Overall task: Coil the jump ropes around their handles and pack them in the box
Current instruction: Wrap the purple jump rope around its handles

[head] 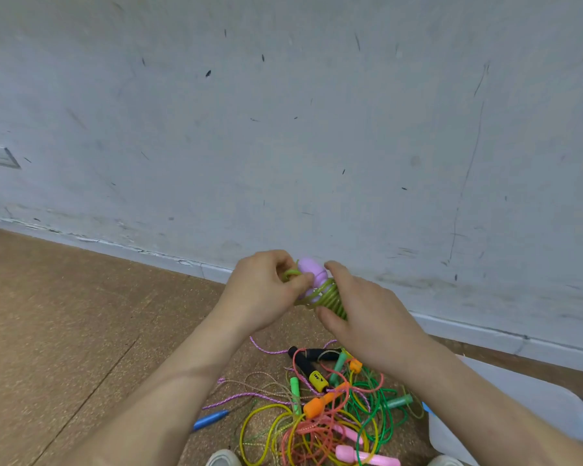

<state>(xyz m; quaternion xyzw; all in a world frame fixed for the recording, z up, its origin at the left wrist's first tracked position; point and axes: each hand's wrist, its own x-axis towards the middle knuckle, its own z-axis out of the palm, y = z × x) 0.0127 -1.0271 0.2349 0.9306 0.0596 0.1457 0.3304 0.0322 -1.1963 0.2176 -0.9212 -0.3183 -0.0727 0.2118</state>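
Observation:
I hold a jump rope with purple handles [311,270] up in front of the wall. Its green rope [334,295] is wound in tight coils around the handles. My right hand [360,314] grips the coiled lower part. My left hand [266,287] pinches a loop of the green rope at the handle tops. Below my hands, a tangled pile of jump ropes [320,408] lies on the floor: black, green, orange, pink and blue handles with yellow, green, pink and purple ropes. The translucent box [505,408] sits at the lower right, partly hidden by my right arm.
A scuffed white wall [283,129] with a baseboard rises close in front. The floor [64,314] is brown cork-like flooring. A blue handle [212,419] lies at the pile's left edge. Shoe tips [223,459] show at the bottom edge.

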